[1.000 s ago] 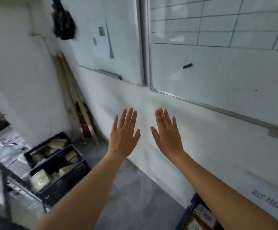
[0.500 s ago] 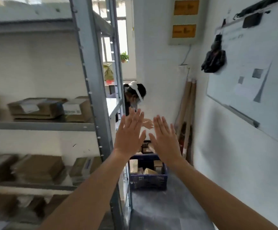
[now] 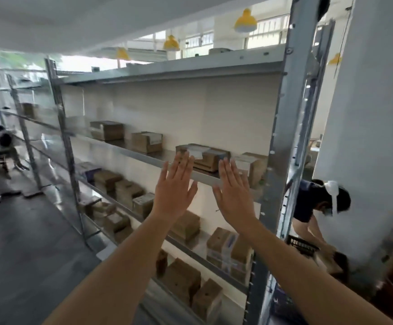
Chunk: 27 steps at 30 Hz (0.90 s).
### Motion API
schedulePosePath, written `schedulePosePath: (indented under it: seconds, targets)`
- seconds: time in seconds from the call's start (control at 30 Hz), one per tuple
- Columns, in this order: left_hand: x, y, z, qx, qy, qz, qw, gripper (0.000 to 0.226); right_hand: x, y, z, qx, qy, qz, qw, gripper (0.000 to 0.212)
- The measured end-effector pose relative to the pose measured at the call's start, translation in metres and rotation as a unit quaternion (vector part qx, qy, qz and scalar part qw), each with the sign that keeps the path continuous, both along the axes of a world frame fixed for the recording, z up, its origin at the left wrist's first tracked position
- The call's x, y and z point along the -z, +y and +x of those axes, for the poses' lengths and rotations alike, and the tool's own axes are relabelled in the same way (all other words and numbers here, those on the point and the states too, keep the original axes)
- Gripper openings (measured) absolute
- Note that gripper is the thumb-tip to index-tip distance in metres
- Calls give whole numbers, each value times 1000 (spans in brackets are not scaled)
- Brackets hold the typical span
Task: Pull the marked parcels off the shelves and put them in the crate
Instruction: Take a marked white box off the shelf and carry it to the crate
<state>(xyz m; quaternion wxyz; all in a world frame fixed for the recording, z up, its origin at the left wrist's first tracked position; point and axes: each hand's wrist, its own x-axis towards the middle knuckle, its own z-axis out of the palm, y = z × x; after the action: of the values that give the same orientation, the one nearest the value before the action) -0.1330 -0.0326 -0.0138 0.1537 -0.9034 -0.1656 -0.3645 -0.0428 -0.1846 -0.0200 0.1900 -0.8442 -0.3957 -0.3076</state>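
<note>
Both hands are held up flat in front of a metal shelf rack (image 3: 282,146), with nothing held in them. The left hand (image 3: 174,195) is spread open, fingers apart and pointing up. The right hand (image 3: 234,195) is spread open the same way, just beside it, and a small gap is left between the two thumbs.

The fingertips are seen near the front edge of the middle shelf (image 3: 143,157), but it cannot be told if that edge is touched. Brown parcels are set along this shelf: one box with a white label (image 3: 204,156) sits right behind the fingertips, and another box (image 3: 251,166) is placed beside it, close to the grey post. More boxes (image 3: 183,277) are kept on the lower shelves. The top shelf space is mostly bare.

Open grey floor (image 3: 26,242) is seen to the left. A dark crate (image 3: 302,246) is seen low on the right, past the post, where a bent-over person (image 3: 317,202) is seen
</note>
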Motion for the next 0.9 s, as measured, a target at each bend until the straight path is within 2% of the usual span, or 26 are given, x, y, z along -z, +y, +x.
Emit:
schedulePosePath:
  seconds: [0.23,0.47,0.6,0.9]
  targets:
    - [-5,92,-19,-40,-3,9,999,63,-11,109,-10,-41,-8,2,999,79]
    - [-5,183,-33,-66,0,6,998,64,-16,207,-10,-62,-11,-2,998,73]
    - [-1,233,-40,-92,-4,7,996,63,-17,257,-2,-76,-19,-5,997,63]
    - [-7,324,-26,-162,-22,6,987,63,-28,376,21,-160,-9,-15,987,66]
